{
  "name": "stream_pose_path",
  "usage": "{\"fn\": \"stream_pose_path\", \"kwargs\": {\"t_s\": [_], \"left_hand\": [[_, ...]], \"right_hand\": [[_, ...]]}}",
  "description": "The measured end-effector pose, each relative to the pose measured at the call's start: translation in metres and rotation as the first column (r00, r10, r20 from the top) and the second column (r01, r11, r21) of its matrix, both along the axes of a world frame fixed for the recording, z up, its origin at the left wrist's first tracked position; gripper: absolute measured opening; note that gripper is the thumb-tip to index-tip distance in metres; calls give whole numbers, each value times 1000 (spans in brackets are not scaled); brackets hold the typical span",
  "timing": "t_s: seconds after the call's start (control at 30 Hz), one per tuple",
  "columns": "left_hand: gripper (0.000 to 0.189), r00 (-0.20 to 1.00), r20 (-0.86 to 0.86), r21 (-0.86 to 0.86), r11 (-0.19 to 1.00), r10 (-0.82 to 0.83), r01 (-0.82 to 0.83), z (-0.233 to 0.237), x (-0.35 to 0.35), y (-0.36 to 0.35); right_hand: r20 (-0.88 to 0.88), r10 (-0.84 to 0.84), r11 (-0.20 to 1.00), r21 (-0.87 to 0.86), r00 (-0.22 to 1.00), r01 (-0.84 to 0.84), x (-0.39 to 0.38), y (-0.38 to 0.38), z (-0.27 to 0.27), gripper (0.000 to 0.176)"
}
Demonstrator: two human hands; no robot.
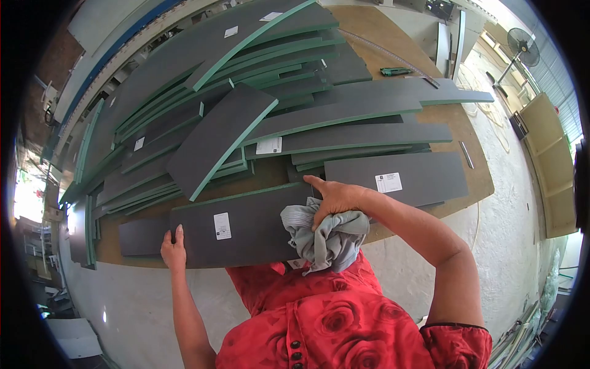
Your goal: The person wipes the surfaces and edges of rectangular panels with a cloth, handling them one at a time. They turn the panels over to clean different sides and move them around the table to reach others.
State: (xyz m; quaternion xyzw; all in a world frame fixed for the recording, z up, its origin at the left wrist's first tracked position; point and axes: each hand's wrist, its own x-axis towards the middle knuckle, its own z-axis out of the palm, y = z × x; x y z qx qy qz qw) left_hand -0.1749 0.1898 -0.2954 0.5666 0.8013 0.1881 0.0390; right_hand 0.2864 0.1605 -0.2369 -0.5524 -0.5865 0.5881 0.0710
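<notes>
A dark grey panel with green edges [258, 229] lies flat at the table's near edge, with a white label on its left part. My left hand [174, 247] is at the panel's left end, its thumb and fingers closed on that edge. Over the panel's right end, my right hand [335, 198] holds a crumpled grey cloth [329, 237] under its palm, the index finger reaching the far edge. To the right lies another labelled dark panel [424, 175]. A smaller dark piece [144, 237] is left of my left hand.
Stacks of green-edged panels [307, 117] cover much of the brown table [476, 178], one panel [224, 135] lying askew on top. A green cutter [395, 72], a steel ruler [381, 54] and a small metal rod [466, 154] lie right. A fan [522, 48] stands beyond.
</notes>
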Motion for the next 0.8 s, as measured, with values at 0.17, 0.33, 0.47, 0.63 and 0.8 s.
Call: {"fn": "stream_pose_path", "kwargs": {"t_s": [0.17,0.33,0.47,0.63,0.8], "left_hand": [[77,1000,16,-23,1000,11,-11,2,2,0],[78,1000,15,-8,1000,19,-19,-2,-1,1],[78,1000,14,-18,1000,22,-22,0,1,1],[77,999,28,-15,1000,24,-24,1,1,0],[77,999,28,-23,999,36,-36,8,9,-3]], "right_hand": [[62,-25,997,78,998,20,0,-5,-2,117],[10,-27,995,96,1000,26,7,-12,-11,117],[-12,-107,985,135,994,107,7,-19,-12,115],[-26,-91,985,148,995,94,3,-16,-8,112],[77,-49,991,128,996,39,0,-17,-8,111]]}}
